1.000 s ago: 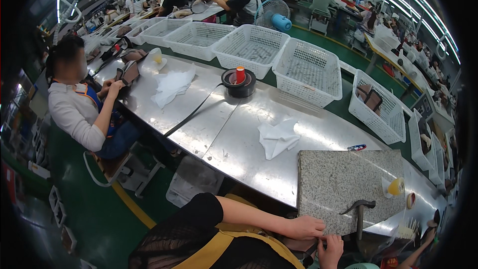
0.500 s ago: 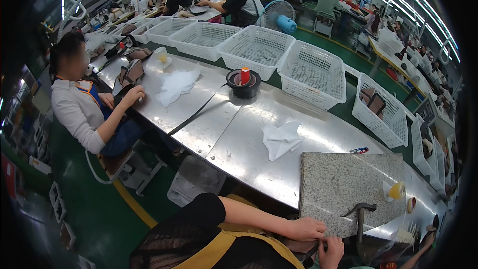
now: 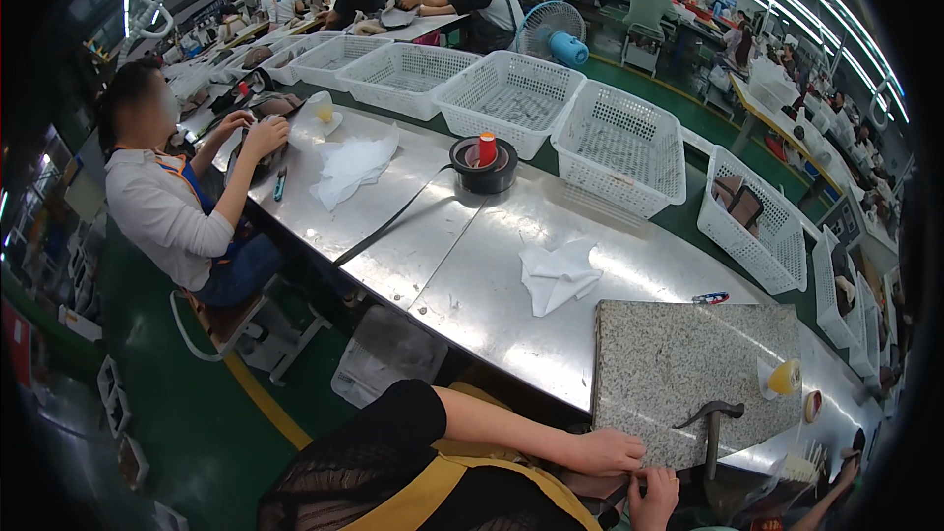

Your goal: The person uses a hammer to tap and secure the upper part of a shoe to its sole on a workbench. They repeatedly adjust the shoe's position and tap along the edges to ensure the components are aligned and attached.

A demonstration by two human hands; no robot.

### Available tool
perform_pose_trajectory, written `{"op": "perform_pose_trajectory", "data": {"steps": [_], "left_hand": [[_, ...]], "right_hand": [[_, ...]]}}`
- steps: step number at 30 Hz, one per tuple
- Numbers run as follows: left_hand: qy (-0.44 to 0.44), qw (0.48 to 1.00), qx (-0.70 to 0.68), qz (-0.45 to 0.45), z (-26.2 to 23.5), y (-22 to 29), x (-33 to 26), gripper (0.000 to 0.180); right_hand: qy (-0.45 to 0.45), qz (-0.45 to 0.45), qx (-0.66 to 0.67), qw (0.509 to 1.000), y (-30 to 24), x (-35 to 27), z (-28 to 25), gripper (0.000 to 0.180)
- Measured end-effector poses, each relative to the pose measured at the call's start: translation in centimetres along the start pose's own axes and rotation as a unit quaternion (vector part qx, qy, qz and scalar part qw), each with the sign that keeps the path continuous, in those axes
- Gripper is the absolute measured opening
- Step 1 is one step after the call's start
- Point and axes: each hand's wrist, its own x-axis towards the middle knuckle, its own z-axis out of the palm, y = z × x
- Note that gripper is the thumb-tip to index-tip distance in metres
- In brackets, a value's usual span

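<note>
The left hand [image 3: 612, 453] and right hand [image 3: 654, 499] are close together, fingers pinched on the edge of a brown piece [image 3: 596, 486]. That piece sits low in front of the person, just beside the near edge of the stone slab [image 3: 649, 364]; the fingers hide most of the spot being worked. It looks partway through handling – held by both hands, not laid aside – but how much is left on it cannot be told.

On the slab, the hammer [image 3: 712, 438] lies free of both hands, handle toward the person. A yellow pot [image 3: 784, 377] stands near the slab's right edge, with a small roll [image 3: 812, 406] just beyond.

Farther out on the metal table [image 3: 472, 305] lie a pen-like tool [image 3: 710, 298], a white cloth [image 3: 556, 277] and a black coil [image 3: 480, 180] with a red spool [image 3: 487, 147] on top. At the right, 1 white basket [image 3: 762, 254] holds brown pieces with dark edging – whether finished or waiting is unclear. To the left, a seated co-worker [image 3: 162, 197] handles another piece.
</note>
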Motion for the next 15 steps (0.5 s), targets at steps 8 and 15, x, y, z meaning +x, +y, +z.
{"op": "perform_pose_trajectory", "data": {"steps": [8,15], "left_hand": [[-0.007,1.0,-0.001,-0.004,0.05,0.01,0.0,0.011],[-0.004,1.0,0.007,0.002,0.11,-0.07,0.01,0.013]], "right_hand": [[0.001,0.009,0.004,1.0,0.13,-0.03,0.34,0.009],[0.005,0.0,-0.002,1.0,-0.12,0.1,-0.03,0.012]]}}
